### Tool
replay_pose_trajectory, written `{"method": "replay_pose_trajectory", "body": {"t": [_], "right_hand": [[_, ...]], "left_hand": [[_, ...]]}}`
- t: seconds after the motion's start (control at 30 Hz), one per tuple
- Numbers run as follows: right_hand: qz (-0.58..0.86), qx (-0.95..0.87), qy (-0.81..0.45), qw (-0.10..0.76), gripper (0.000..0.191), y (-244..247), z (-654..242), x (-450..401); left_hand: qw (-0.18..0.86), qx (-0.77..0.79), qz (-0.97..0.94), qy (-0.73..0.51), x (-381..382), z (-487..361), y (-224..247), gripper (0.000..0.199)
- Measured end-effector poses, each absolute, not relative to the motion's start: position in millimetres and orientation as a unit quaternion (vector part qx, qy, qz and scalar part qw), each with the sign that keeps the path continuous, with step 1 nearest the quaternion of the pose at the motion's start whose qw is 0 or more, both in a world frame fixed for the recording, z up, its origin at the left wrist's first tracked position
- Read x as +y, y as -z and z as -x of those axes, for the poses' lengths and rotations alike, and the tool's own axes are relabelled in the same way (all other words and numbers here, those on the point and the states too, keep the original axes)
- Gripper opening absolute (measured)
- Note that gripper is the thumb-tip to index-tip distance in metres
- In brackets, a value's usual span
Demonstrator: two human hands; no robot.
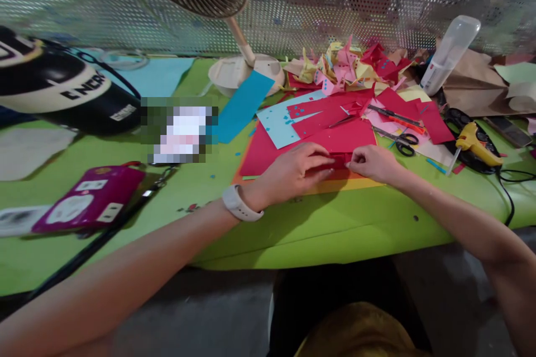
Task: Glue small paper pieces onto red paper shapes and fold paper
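A small folded piece of red paper lies low over a stack of red and orange sheets near the table's front edge. My right hand pinches the right end of that piece between thumb and fingers. At its left end rests my left hand, fingers stretched out and slightly apart, with a pale band on the wrist. Whether the left fingertips touch the piece is hard to make out. Just behind lie red strips on a light blue sheet.
Scissors and a red-handled cutter lie right of the sheets. Farther right is a yellow glue gun with a cord. Folded paper shapes, a fan and a clear bottle stand behind. A purple pouch lies left.
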State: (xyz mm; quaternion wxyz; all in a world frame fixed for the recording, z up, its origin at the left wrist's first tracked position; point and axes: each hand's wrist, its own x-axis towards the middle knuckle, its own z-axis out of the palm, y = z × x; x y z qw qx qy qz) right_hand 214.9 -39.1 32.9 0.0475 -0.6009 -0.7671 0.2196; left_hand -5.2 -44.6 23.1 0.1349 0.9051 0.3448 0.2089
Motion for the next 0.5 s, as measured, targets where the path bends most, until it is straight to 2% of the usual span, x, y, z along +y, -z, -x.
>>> {"method": "replay_pose_trajectory", "body": {"t": [0.1, 0.2, 0.3, 0.5], "right_hand": [[0.605, -0.763, -0.219, 0.052, 0.021, -32.0, -215.0, -39.2], [0.606, -0.765, -0.214, 0.052, 0.02, -31.5, -215.0, -39.4], [0.604, -0.767, -0.21, 0.049, 0.019, -31.4, -214.7, -39.5], [0.602, -0.77, -0.207, 0.048, 0.021, -30.2, -214.8, -38.8]], "left_hand": [[0.188, 0.471, -0.846, -0.165, -45.0, -4.8, -42.1, 0.04], [0.334, 0.522, -0.782, -0.067, -42.0, -18.6, -51.9, 0.042], [0.458, 0.523, -0.718, -0.03, -34.9, -29.1, -49.2, 0.044], [0.54, 0.501, -0.675, -0.03, -24.0, -34.3, -41.0, 0.043]]}}
